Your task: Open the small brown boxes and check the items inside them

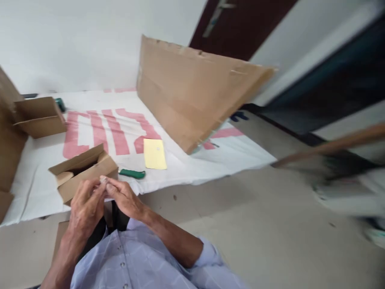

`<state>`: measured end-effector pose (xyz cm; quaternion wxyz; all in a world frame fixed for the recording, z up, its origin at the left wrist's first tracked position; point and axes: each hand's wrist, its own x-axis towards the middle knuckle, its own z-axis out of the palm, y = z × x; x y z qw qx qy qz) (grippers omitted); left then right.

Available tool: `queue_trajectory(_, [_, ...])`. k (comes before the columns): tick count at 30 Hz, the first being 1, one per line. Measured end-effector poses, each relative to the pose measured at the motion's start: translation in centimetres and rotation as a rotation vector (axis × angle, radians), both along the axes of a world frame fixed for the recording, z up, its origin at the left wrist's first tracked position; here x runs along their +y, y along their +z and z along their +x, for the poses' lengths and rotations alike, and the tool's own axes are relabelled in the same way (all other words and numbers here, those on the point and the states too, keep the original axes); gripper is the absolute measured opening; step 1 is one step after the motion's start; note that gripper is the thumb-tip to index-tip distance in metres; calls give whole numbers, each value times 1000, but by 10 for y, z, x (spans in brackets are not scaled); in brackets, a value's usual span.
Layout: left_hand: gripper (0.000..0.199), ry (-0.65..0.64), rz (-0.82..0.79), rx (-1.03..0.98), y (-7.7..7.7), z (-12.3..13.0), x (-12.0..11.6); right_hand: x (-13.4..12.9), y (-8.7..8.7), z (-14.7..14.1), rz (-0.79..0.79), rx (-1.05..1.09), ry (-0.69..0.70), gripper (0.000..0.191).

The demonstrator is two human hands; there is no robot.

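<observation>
My left hand (85, 206) and my right hand (125, 198) meet fingertip to fingertip at the table's front edge. Both are pinched closed, and whatever is between the fingers is too small or hidden to make out. Just behind them an open small cardboard box (104, 168) lies on the cloth, its flaps raised and its inside dark. To the right of the box rests a green utility knife (132, 174). A yellow sheet of paper (155, 154) with a small pale spot lies beyond the knife.
A large cardboard sheet (192, 92) stands tilted on the white cloth (240, 154) with red lettering. Another open box (40, 124) and taller cardboard (10, 148) stand at the left. A green roll (60, 105) sits behind. A blurred wooden bar (333, 144) is at the right.
</observation>
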<state>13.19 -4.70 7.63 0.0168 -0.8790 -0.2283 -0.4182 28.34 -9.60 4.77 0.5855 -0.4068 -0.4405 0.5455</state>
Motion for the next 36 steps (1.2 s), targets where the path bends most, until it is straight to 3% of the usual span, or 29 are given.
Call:
queue_trajectory(2, [42,-16,-11,14,-5,8,5,3,-4,8,22,37,14,70])
queue_trajectory(4, [54,-56,-49,11,-4,12,8,5,-9,32,43,1,-56,57])
queue_trajectory(6, [60,-59,-63,-6,1,6,10,8,-13,75,59,-158,-257,45])
queue_trajectory(8, [54,16,-62,-40,9,-11,14,13,-19,134,7,-392,-540,39])
queue_trajectory(10, [42,131,-63,-85,14,-33,20,22,-26,197,-194,-660,-765,31])
queue_trajectory(13, [29,303,-107,-109,14,-66,29,34,-39,272,-318,-774,-853,23])
queue_trajectory(17, [27,444,-216,-48,5,-90,36,39,-50,316,-414,-856,-885,24])
queue_trajectory(21, [27,433,-274,-48,-4,-98,40,33,-59,320,-457,-905,-859,32])
queue_trajectory(25, [40,361,-495,-52,-16,-104,48,24,-78,331,-500,-1004,-930,46])
queue_trajectory(26, [45,337,-562,-75,-19,-105,51,23,-83,335,-469,-1060,-953,49])
queue_trajectory(29, [56,277,-744,-170,-25,-108,61,27,-85,333,-181,-1178,-989,48])
queue_trajectory(32, [60,221,-870,-235,-29,-106,69,43,-63,288,73,-1187,-775,44])
queue_trajectory(36, [61,133,-974,-233,-32,-103,75,73,-19,176,404,-1167,-285,33])
